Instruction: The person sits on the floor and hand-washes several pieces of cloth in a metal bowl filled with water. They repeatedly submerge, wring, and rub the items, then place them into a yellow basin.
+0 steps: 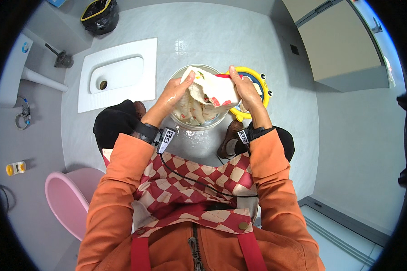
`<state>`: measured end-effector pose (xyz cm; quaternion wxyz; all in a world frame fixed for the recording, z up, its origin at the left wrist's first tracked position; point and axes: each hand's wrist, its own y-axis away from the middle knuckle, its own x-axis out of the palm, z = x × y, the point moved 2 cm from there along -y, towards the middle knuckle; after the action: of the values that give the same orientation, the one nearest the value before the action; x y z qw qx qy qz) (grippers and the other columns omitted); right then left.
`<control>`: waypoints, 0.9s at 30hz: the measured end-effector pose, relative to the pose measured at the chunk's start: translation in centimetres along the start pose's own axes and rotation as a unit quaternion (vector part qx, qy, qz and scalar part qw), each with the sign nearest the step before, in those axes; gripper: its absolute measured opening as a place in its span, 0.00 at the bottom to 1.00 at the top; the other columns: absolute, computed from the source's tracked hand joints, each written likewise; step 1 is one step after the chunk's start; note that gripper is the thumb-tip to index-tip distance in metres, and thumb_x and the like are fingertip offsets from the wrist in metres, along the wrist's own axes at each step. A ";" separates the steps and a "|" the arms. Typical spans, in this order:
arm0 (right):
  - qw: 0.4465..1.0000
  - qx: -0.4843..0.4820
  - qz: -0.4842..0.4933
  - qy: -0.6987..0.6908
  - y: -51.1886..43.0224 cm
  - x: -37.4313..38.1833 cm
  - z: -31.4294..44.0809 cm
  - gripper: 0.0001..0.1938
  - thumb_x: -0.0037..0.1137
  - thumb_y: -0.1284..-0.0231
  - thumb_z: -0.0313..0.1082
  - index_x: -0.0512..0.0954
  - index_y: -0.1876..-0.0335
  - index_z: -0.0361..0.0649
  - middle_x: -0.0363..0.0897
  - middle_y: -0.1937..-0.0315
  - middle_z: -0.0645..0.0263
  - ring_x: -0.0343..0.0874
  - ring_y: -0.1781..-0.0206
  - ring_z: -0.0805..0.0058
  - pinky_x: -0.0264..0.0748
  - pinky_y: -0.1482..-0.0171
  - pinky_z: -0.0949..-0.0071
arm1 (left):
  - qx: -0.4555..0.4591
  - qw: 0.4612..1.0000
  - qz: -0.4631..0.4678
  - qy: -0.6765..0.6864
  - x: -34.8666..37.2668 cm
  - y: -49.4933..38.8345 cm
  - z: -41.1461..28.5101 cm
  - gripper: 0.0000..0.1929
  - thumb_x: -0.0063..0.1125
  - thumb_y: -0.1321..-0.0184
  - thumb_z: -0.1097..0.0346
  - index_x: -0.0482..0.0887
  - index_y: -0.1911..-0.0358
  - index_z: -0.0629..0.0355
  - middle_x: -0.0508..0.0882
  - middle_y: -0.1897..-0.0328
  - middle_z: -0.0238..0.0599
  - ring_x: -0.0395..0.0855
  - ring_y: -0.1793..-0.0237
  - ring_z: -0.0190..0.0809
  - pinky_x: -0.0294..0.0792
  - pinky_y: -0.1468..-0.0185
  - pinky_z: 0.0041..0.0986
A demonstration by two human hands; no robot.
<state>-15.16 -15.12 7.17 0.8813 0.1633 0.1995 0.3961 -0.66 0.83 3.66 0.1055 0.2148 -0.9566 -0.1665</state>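
Note:
Stretched between my two hands is a wet, cream-coloured printed cloth (220, 89) with red marks and a red edge. My left hand (176, 91) pinches its left end, thumb on top. The right end is gripped by my right hand (247, 89), thumb up along the red edge. Part of the cloth hangs down into a round, pale basin (198, 128) on the floor below, where folds of pale fabric (195, 113) lie in water. A yellow basin (268, 100) with cartoon eyes stands to the right, partly behind my right hand, with light fabric inside it.
A white squat toilet (151, 73) is set in the floor at left. Behind it are a toilet brush in its holder (63, 60) and a lined bin (103, 22). A pink tub (52, 193) leans at lower left. A cabinet (341, 42) hangs at right. Water wets the floor (198, 142).

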 end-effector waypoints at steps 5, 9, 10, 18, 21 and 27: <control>0.980 -0.053 0.130 -0.142 2.1 1.9 1.2 0.31 0.47 0.39 0.60 0.77 0.56 0.31 0.79 0.62 0.57 0.76 0.58 0.73 0.71 0.54 0.78 | 0.114 0.992 0.062 0.001 0.6 0.3 -0.7 0.37 0.51 0.42 0.39 0.66 0.40 0.65 0.74 0.43 0.45 0.71 0.43 0.43 0.63 0.41 0.29; 0.975 -0.021 0.181 -0.128 1.8 3.0 1.8 0.30 0.46 0.39 0.61 0.77 0.56 0.33 0.79 0.63 0.61 0.75 0.59 0.78 0.72 0.57 0.79 | 0.147 0.963 0.138 -0.181 2.1 0.6 -0.9 0.36 0.58 0.45 0.45 0.64 0.38 0.60 0.73 0.41 0.45 0.71 0.42 0.42 0.63 0.40 0.30; 0.976 -0.008 0.182 -0.119 1.5 2.9 1.8 0.28 0.49 0.40 0.58 0.77 0.56 0.34 0.78 0.65 0.63 0.75 0.61 0.79 0.72 0.58 0.79 | 0.171 0.954 0.096 -0.227 2.2 0.5 -1.2 0.31 0.57 0.43 0.47 0.70 0.42 0.60 0.79 0.50 0.43 0.77 0.49 0.40 0.67 0.45 0.30; 0.958 -0.158 0.225 -0.085 0.2 4.1 -1.3 0.41 0.68 0.55 0.40 0.57 0.34 0.43 0.69 0.45 0.59 0.69 0.44 0.72 0.65 0.42 0.73 | -0.011 0.977 0.040 0.208 0.8 0.5 -2.0 0.23 0.48 0.35 0.49 0.77 0.54 0.66 0.82 0.62 0.39 0.81 0.63 0.36 0.74 0.59 0.25; 0.950 -0.115 0.273 0.096 -0.5 6.3 -4.3 0.34 0.69 0.56 0.39 0.67 0.39 0.45 0.73 0.47 0.60 0.68 0.42 0.71 0.63 0.40 0.72 | 0.019 0.940 0.094 0.326 0.4 0.5 -2.2 0.23 0.44 0.34 0.50 0.72 0.48 0.63 0.81 0.54 0.40 0.81 0.55 0.37 0.73 0.51 0.29; 0.989 0.010 0.129 0.072 -2.7 3.3 -7.3 0.21 0.63 0.50 0.40 0.77 0.50 0.42 0.79 0.62 0.66 0.76 0.60 0.79 0.72 0.58 0.78 | 0.053 0.878 0.078 0.470 -2.7 -0.8 -1.1 0.24 0.42 0.35 0.46 0.72 0.49 0.61 0.80 0.51 0.45 0.77 0.48 0.44 0.67 0.42 0.37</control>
<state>-14.97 -13.35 -1.11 0.8044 0.1674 0.2435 0.5153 2.35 1.10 4.01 0.5439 0.1974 -0.8154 0.0140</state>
